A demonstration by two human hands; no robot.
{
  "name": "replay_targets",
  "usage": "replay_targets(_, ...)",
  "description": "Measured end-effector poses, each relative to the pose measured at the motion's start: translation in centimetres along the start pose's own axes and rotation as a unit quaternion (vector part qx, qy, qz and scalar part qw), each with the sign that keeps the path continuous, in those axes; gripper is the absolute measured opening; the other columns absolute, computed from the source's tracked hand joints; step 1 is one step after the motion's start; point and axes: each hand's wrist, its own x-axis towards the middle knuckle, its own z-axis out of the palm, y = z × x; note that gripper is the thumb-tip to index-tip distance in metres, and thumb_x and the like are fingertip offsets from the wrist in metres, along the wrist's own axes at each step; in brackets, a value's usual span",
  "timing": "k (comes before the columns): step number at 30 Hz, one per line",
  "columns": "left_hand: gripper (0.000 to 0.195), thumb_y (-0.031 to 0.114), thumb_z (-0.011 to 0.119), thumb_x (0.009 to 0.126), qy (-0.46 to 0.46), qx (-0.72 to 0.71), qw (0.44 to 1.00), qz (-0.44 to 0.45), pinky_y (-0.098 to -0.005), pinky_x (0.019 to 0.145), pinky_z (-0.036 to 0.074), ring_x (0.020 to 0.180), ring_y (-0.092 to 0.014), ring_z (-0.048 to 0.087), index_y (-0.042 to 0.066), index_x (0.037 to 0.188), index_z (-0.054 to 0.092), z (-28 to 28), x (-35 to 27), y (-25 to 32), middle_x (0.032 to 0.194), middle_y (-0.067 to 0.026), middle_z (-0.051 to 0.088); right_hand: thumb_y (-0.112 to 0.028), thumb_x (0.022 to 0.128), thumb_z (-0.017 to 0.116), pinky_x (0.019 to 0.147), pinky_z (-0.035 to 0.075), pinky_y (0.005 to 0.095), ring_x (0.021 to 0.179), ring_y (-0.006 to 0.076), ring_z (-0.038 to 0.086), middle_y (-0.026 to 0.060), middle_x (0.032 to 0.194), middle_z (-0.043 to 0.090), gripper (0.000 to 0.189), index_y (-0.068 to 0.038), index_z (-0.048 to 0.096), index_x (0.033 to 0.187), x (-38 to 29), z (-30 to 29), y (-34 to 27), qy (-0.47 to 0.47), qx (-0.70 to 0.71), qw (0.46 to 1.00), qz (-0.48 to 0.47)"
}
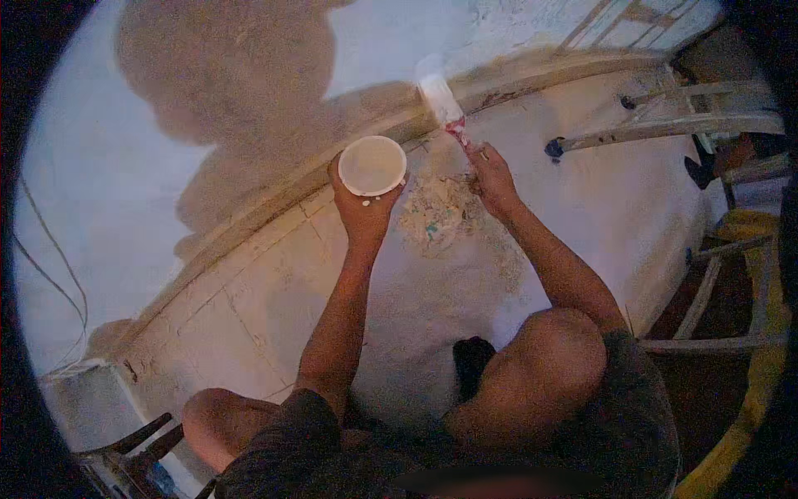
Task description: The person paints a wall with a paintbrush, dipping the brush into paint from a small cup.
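My left hand (pixel 365 206) is wrapped around a round white tub (pixel 373 166), its open top facing up. White drops mark the fingers and the tub's side. In my right hand (pixel 492 178) is the reddish handle of a paintbrush (pixel 441 100), whose wide head is coated white. The brush's far end rests at the foot of the wall (pixel 374 37), by the baseboard ledge (pixel 399 128). Fresh-looking white patch shows just beyond the bristles. Large brown shadows fall over the pale wall.
Rubble and debris (pixel 436 215) lie on the floor between my arms. At the right stand ladder legs (pixel 623 134) and another person's foot (pixel 701 165). A wooden frame (pixel 717 343) is at the lower right, dark chair-like legs (pixel 143 436) at the lower left. Cables (pixel 62 268) hang along the wall.
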Motion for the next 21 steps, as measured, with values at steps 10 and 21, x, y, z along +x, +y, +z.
replay_targets(10,0.082,0.015,0.086,0.063,0.000,0.025,1.000,0.003,-0.0367,0.093,0.044,0.109,-0.026,0.055,0.003,0.127,0.036,0.3,-0.2,-0.8,0.118,-0.0158,0.055,-0.030,0.091,0.060,0.040,0.028,0.0256,0.044,0.0090,0.036,-0.0014,0.061,0.037,0.023,-0.010,0.050,0.085,-0.4,-0.5,-1.5,0.090,-0.002,0.996,0.015)
replay_targets(21,0.083,0.014,0.087,0.060,-0.014,0.033,0.999,-0.004,-0.0377,0.093,0.045,0.109,-0.027,0.056,0.004,0.125,0.037,-0.7,-0.2,-0.1,0.118,-0.0155,0.055,-0.026,0.091,0.061,0.041,0.028,0.0243,0.047,0.0081,0.038,-0.0031,0.063,0.042,0.017,-0.010,0.055,0.091,-1.2,3.0,-10.8,0.101,0.074,0.986,-0.106)
